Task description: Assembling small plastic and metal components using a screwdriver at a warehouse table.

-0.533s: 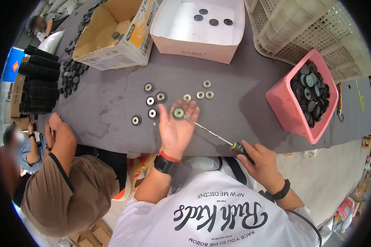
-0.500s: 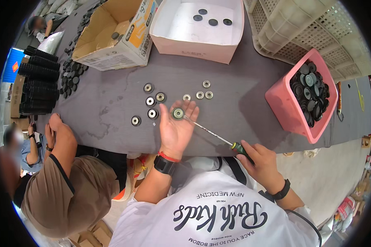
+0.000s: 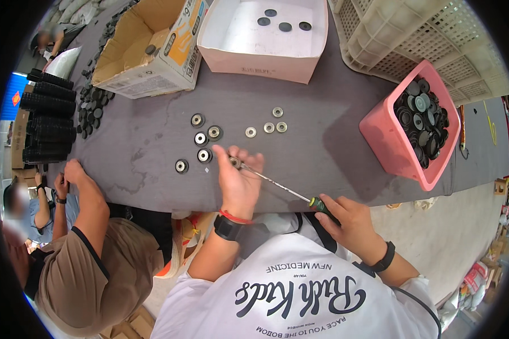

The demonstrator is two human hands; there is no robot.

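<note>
My left hand (image 3: 241, 189) is palm up over the table, its fingers curled around a small black-rimmed wheel with a metal bearing (image 3: 234, 162) at its centre. My right hand (image 3: 353, 223) grips the green handle of a screwdriver (image 3: 285, 188). The shaft runs leftward, and its tip meets the wheel beside my left fingers; the exact contact is too small to make out. Several black wheels with bearings in them (image 3: 214, 133) lie on the cloth to the left beyond my left hand. Several bare metal bearings (image 3: 268, 128) lie farther right.
A pink tub (image 3: 379, 138) full of dark discs stands at right, before a white plastic crate (image 3: 390, 39). At the back are a white box (image 3: 254, 65) holding several black discs and an open cardboard box (image 3: 147, 82). Black discs (image 3: 90, 110) lie far left. A co-worker (image 3: 107, 265) sits at left.
My left fingers have curled in around the wheel, which lay on the open hand before and is now tilted. The screwdriver has shifted slightly left with my right hand. The view has shifted a little.
</note>
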